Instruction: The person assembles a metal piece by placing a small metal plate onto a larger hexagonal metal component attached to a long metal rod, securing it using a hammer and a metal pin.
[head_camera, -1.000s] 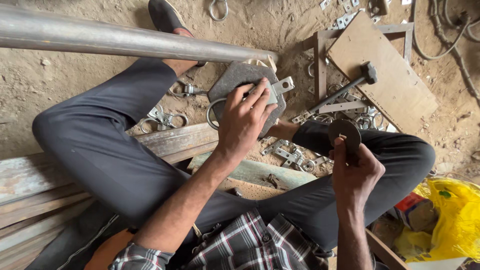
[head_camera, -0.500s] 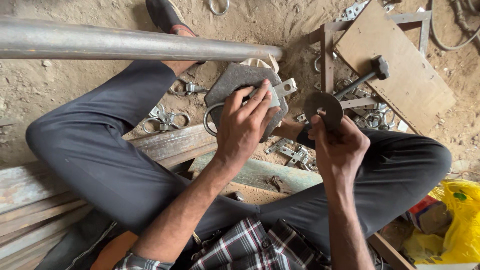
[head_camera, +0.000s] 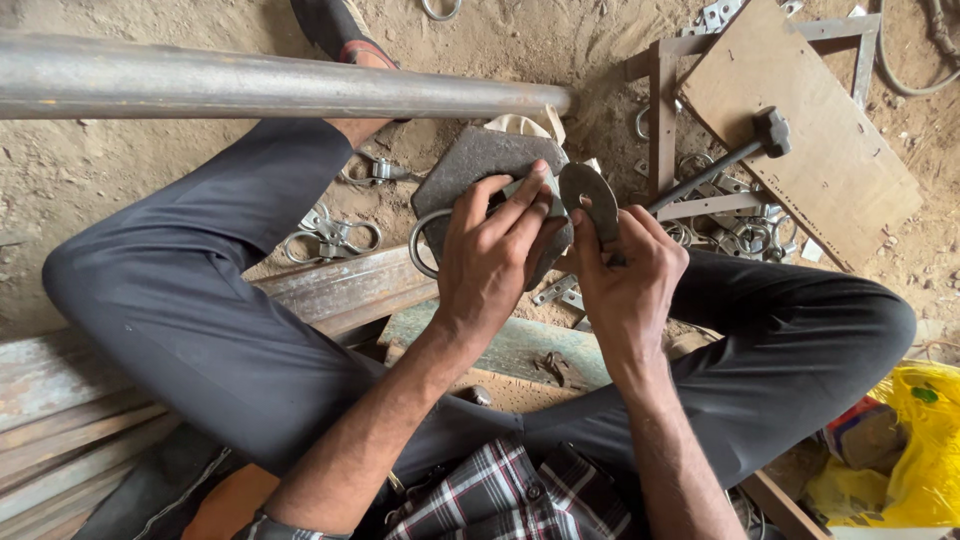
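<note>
I sit on the ground with my knees spread, both hands in front of me. My left hand (head_camera: 495, 250) grips a small metal bracket with a steel ring (head_camera: 422, 240) against a thick dark steel block (head_camera: 478, 160). My right hand (head_camera: 630, 275) holds a flat round metal disc (head_camera: 590, 195) upright, its edge close beside the bracket. The two hands nearly touch over the block.
A long steel pipe (head_camera: 250, 92) runs across the top left. A hammer (head_camera: 735, 150) lies to the right by a wooden board (head_camera: 800, 130) on a metal frame. Loose clamps and rings (head_camera: 335, 235) litter the sandy floor. A yellow bag (head_camera: 900, 450) sits at the lower right.
My right hand has carried the disc leftward from beside my right knee up to the bracket. My left hand has stayed on the block.
</note>
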